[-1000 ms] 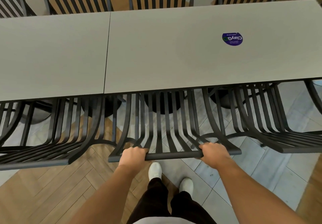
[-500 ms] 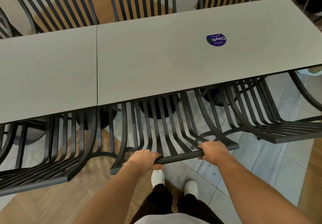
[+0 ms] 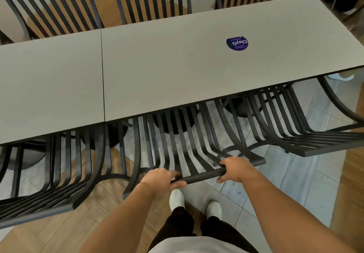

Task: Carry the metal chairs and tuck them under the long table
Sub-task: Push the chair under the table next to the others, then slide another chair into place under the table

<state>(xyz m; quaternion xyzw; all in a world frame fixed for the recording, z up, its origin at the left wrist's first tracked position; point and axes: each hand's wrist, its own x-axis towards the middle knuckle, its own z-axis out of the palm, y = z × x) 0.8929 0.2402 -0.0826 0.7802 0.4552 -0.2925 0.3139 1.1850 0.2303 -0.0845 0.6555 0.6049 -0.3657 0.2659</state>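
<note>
Six black slatted metal chairs (image 3: 183, 144) showed around one long grey table (image 3: 177, 71). One round sticker (image 3: 237, 43) lay on it.

The tabletop (image 3: 177, 65) hides the middle chair's (image 3: 177, 144) seat front and legs. Neighbouring chairs (image 3: 325, 140) run past both side edges. Small print on the round sticker (image 3: 237, 43) is unreadable.

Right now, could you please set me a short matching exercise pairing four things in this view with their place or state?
Column one:
1. left hand
2. right hand
3. round sticker
4. white shoes

Column two:
A. flat on the long table
B. on the floor below the chair's top rail
C. gripping the rail nearer its right end
D. fingers loosely curled at the rail's left part

Pairs: 1-D, 2-C, 3-A, 4-B
</note>
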